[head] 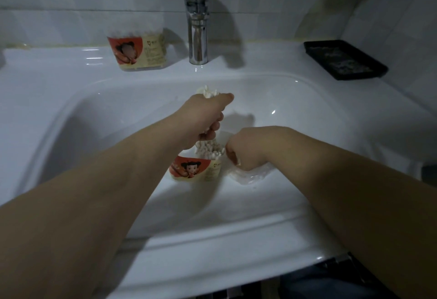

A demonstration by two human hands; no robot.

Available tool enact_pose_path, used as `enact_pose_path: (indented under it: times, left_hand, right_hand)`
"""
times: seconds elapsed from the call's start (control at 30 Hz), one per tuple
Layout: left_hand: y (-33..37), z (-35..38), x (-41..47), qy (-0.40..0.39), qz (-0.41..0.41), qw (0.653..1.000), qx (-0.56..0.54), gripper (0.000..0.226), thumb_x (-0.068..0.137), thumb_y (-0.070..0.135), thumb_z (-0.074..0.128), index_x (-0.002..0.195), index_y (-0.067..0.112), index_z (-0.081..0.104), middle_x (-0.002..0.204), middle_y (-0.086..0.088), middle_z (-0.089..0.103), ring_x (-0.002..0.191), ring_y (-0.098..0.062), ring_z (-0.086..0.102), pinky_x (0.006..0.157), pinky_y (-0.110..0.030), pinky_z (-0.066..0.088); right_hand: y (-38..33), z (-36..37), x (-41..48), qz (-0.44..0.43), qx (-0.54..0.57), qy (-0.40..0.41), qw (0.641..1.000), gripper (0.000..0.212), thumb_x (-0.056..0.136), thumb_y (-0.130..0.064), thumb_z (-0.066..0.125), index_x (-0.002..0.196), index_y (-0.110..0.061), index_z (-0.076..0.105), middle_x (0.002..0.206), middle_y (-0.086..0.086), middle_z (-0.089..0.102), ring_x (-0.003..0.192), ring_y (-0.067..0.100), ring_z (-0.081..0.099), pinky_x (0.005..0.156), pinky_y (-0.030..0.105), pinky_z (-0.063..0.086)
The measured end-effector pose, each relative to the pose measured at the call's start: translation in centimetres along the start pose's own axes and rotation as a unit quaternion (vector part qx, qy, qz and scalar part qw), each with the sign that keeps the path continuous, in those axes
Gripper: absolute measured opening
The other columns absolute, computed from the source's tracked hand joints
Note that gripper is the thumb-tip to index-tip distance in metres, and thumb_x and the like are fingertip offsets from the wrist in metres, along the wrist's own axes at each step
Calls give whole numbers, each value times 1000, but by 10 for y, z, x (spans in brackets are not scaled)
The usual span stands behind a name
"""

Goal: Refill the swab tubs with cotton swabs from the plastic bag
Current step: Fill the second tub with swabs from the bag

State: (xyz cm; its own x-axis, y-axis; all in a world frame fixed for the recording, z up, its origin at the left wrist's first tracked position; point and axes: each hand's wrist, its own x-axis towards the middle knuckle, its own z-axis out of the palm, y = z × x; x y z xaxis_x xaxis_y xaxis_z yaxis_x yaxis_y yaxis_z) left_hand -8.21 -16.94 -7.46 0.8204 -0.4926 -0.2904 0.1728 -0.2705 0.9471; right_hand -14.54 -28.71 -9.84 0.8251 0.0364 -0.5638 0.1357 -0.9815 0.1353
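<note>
Down in the white sink (99,119), one swab tub (196,171) stands upright on the basin floor. It is open at the top and crammed with cotton swabs (209,150) standing on end, their white tips showing. It has a clear plastic wall and a red and cream label with a cartoon figure. A second tub (137,50) with the same label sits on the back ledge, just left of the tap (197,27). Pale contents show through its clear upper wall, but it is too blurred to tell more.

The left hand (205,119) is above the open tub, fingers curled tight around a bundle of swabs. White tips bristle out above the fist, and more poke out below it toward the tub's mouth. The right hand (243,152) is curled too, knuckles up, gripping the plastic bag (250,177). The bag lies crumpled on the basin floor just right of the tub, thin and see-through, with whitish swabs inside.

The sink is glossy ceramic with rounded corners. The tap is a tall chrome cylinder. A shallow black tray (343,60), rectangular and matt, rests on the ledge at the far right.
</note>
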Motion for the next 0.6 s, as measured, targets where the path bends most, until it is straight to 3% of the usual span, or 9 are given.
enact_pose_path:
  times: [0.1,0.23,0.37,0.47,0.53,0.6]
  left_hand:
    - [0,0,0,-3,4,1000,6,26,96,42,63,86,20,54,57,7,47,40,-6,43,44,-19,38]
    - [-1,0,-1,-3,7,1000,12,25,96,42,63,86,21,55,59,6,48,40,-7,44,45,-18,39]
    - [1,0,-2,-4,11,1000,18,24,97,42,63,86,21,55,62,6,48,42,-7,45,47,-19,39]
    - [1,1,-4,-3,17,1000,25,24,97,40,62,85,21,55,63,5,49,42,-7,45,47,-19,40]
    - [1,1,-4,1,19,999,30,24,97,40,62,84,20,55,63,5,50,43,-7,46,47,-19,41]
    - [1,1,-4,2,20,999,34,25,97,40,62,85,20,55,64,4,51,46,-8,46,48,-20,41]
  right_hand:
    - [0,0,-1,-3,-5,6,1000,22,97,-14,57,116,-14,67,103,3,67,85,22,57,55,25,36]
    - [-1,2,1,-11,-30,7,999,9,97,-14,54,92,-17,60,78,-4,53,80,21,54,61,27,39]
    - [3,1,0,-5,0,13,1000,23,98,-15,53,76,-20,52,76,-5,51,72,17,51,61,26,36]
    - [8,-2,-1,10,30,46,998,19,99,-18,53,80,-18,55,75,-4,51,78,20,53,65,26,38]
    - [11,-4,-1,21,49,81,995,18,97,-19,54,80,-17,56,75,-4,53,74,19,53,59,24,35]
    - [13,-5,-2,28,66,126,989,28,95,-20,54,67,-18,52,68,-3,52,69,20,52,52,23,29]
